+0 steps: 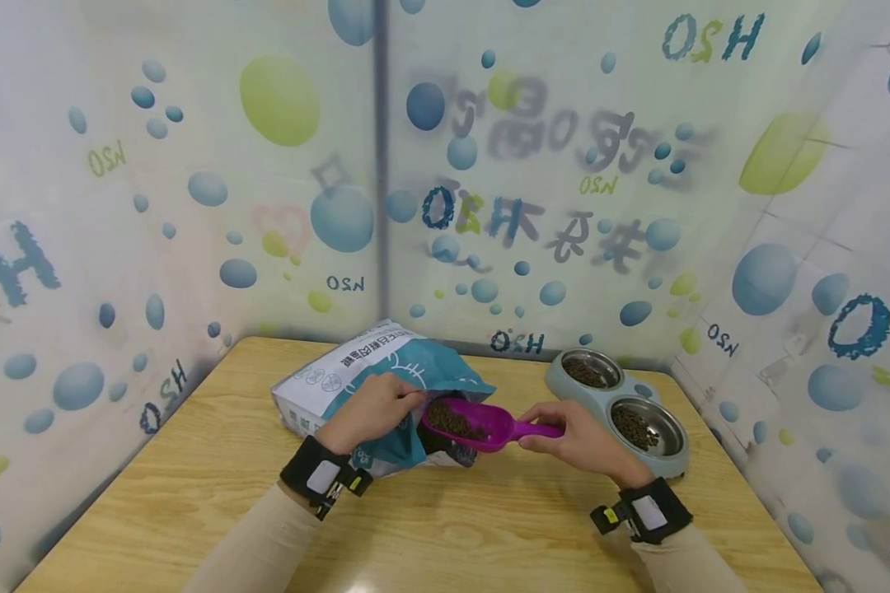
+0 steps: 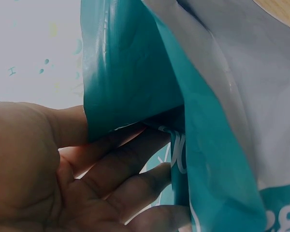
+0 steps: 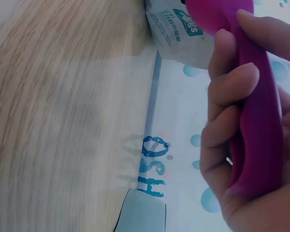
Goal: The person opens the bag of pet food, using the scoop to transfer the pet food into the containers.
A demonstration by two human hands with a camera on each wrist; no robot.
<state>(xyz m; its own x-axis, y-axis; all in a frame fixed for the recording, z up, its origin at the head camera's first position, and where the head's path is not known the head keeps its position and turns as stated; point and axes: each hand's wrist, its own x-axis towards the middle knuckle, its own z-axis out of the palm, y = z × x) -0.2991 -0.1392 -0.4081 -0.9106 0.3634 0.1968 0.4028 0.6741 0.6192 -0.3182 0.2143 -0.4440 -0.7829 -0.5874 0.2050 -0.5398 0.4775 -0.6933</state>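
A teal and white bag of pet food (image 1: 386, 362) lies on the table, its mouth facing right. My left hand (image 1: 374, 410) pinches the bag's upper edge; in the left wrist view the thumb goes behind the teal flap (image 2: 130, 72) and the fingers (image 2: 130, 159) lie under it. My right hand (image 1: 574, 436) grips the handle of a magenta scoop (image 1: 493, 424), fingers curled round it in the right wrist view (image 3: 253, 111). Brown kibble (image 1: 448, 418) fills the scoop's front part, which is at the bag's mouth.
Right of the bag stands a light blue double pet bowl (image 1: 604, 403) with two steel dishes, both holding some kibble (image 1: 633, 427). The wooden table (image 1: 445, 527) is enclosed at the back and sides by a printed curtain (image 1: 534, 206).
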